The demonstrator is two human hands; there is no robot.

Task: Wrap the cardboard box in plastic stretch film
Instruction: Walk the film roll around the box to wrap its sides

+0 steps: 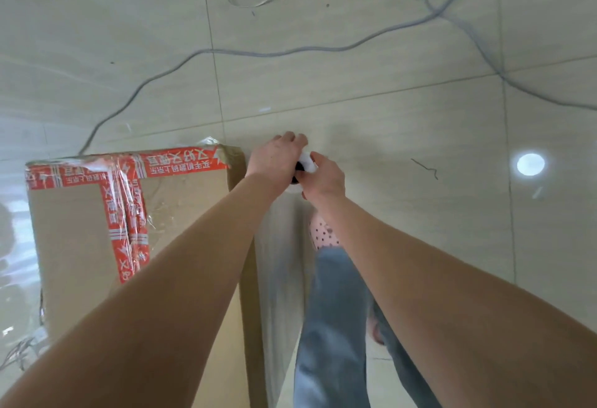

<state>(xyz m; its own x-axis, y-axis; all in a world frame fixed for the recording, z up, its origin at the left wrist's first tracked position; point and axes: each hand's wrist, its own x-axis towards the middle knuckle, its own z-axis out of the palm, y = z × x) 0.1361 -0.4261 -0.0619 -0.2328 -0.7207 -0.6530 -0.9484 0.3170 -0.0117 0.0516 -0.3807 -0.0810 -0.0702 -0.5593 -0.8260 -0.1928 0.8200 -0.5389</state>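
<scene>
Left hand (277, 158) and right hand (323, 178) both curl round the top of the stretch film roll (306, 164), beside the far corner of the cardboard box (74, 230) on the floor (403, 116). Uneven pull could wrinkle or tear the film (284, 262), and the loose cable (211, 50) could trip a foot. The red tape (129, 213) bears white Chinese characters, upside down and not legible to me.

Both arms reach forward, left hand (277, 158) beside right hand (323, 178), fingers (292, 138) curled.

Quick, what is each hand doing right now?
Left hand: grips the top of the stretch film roll.
Right hand: grips the same roll top.
</scene>
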